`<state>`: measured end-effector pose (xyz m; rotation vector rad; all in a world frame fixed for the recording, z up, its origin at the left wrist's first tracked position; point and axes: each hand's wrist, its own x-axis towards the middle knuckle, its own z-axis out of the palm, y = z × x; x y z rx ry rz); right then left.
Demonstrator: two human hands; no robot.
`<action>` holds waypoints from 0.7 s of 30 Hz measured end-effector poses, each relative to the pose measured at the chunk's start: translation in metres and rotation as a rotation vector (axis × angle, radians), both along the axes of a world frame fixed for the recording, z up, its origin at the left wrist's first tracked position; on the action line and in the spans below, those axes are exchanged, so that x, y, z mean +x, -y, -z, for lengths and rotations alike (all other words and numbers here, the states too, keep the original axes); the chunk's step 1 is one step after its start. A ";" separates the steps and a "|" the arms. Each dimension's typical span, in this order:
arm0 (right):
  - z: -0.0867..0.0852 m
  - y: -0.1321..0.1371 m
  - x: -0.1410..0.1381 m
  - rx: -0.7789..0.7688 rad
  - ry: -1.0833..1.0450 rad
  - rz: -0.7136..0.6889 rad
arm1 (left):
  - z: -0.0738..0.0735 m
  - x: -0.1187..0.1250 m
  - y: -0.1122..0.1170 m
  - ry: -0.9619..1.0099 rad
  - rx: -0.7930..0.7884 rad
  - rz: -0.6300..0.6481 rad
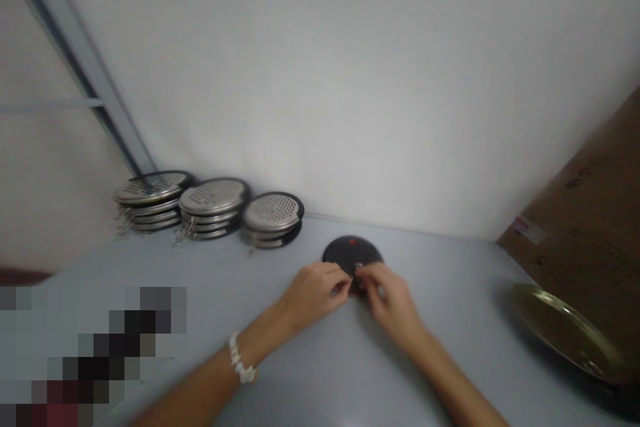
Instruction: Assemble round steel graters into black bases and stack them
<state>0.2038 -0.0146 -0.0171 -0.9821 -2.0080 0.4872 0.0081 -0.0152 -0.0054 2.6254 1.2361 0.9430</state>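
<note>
A round black disc (345,252) with small red marks lies on the grey table, beyond my fingertips. My left hand (319,288), with a white bracelet on the wrist, is closed in a pinch at the disc's near left edge. At its near right side, my right hand (390,290) also pinches with closed fingers. A small shiny bit (358,267) shows by the right fingertips. What either hand grips is too small and blurred to name.
Three stacks of round perforated metal discs with black rims (154,188) (215,196) (273,211) stand along the wall at the left, small chains hanging from them. A shiny yellowish round dish (565,327) lies at the right, before a cardboard box (590,227). The lower left is pixelated.
</note>
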 end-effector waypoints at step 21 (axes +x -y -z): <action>-0.007 0.007 -0.006 -0.071 -0.017 -0.002 | 0.010 -0.001 -0.002 -0.163 0.186 -0.055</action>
